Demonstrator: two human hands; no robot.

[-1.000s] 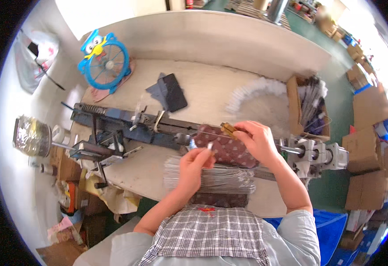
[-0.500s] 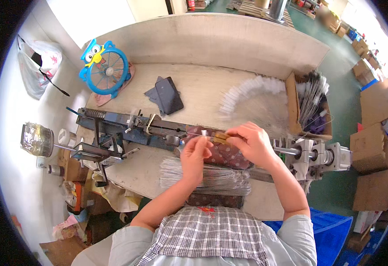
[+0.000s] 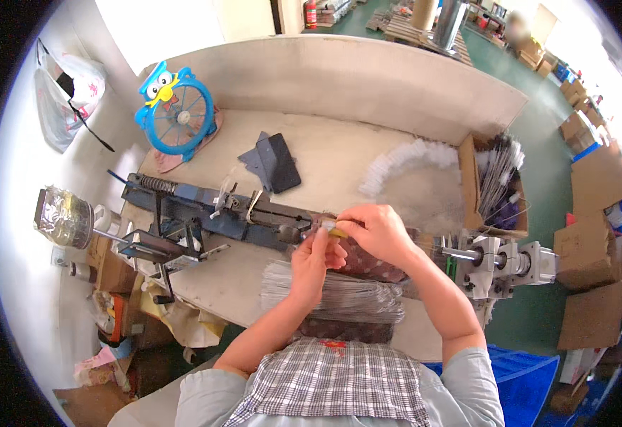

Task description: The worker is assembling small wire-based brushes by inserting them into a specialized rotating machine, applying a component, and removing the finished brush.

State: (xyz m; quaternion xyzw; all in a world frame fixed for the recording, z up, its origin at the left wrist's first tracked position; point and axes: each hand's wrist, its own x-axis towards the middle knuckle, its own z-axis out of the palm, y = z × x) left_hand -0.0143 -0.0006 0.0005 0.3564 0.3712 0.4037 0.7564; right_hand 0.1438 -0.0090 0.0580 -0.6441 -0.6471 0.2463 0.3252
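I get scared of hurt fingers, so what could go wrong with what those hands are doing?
The left hand and right hand meet closely around a small white piece and a yellow piece, so a fingertip might get pinched. The left hand also overlaps the bundle of thin grey wires in this view, so it could perhaps nudge some out of line.

My right hand (image 3: 376, 231) is covering part of a yellow piece (image 3: 338, 233) (its shape is escaping me), the white piece (image 3: 328, 224) in my left hand (image 3: 312, 262) is looking too small to tell, and the lower edge is cropping a blue bin (image 3: 528, 381).
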